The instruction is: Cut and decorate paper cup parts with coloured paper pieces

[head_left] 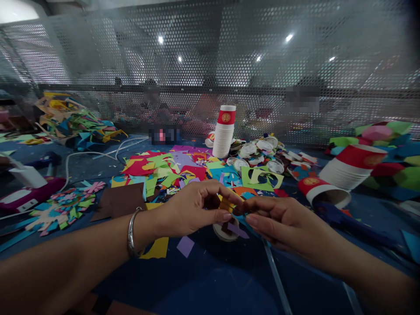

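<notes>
My left hand (192,208), a silver bangle on its wrist, is closed with thumb and fingers curled around a small yellow paper piece (226,204). My right hand (278,218) meets it fingertip to fingertip, its thumb and fingers pinched together. Whatever lies between the right fingertips is too small and dark to make out. Just under both hands lies a round white disc (224,235), with a dark brown scrap and a purple paper strip (238,230) on it. A purple paper square (185,246) rests on the blue table nearby.
Colourful paper scraps (157,168) spread behind my hands. A tall stack of paper cups (223,138) stands beside piled round discs (256,151). Tilted cups (351,168) and a blue glue gun (357,227) lie right. A purple power strip (31,194) with white cables sits left.
</notes>
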`<act>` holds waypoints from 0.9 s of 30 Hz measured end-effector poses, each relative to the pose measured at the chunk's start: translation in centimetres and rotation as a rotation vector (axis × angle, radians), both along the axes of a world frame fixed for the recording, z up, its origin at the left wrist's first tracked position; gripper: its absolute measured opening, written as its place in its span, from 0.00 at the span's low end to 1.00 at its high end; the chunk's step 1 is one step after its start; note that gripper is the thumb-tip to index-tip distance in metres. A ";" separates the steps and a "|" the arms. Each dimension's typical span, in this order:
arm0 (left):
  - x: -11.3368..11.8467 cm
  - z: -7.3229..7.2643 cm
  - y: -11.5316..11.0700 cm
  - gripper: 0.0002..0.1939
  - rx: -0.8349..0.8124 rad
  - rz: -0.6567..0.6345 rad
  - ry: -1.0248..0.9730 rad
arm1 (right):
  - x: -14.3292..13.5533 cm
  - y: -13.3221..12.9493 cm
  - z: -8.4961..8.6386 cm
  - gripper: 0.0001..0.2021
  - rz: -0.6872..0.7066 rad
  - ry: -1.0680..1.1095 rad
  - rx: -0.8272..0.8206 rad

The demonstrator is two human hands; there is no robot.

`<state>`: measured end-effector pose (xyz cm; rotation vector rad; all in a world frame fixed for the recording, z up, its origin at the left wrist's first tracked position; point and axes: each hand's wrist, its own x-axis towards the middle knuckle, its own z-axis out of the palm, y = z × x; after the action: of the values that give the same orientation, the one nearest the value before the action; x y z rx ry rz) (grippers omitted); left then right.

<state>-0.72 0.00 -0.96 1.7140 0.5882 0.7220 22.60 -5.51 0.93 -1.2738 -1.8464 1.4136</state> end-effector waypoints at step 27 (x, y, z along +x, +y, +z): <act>-0.1 -0.6 0.5 0.19 0.020 0.022 -0.005 | 1.2 0.8 -0.3 0.20 -0.032 -0.114 0.121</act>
<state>-0.78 0.46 -1.61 1.7261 0.5992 0.7504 23.76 -4.68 0.59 -1.3419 -1.9456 1.2154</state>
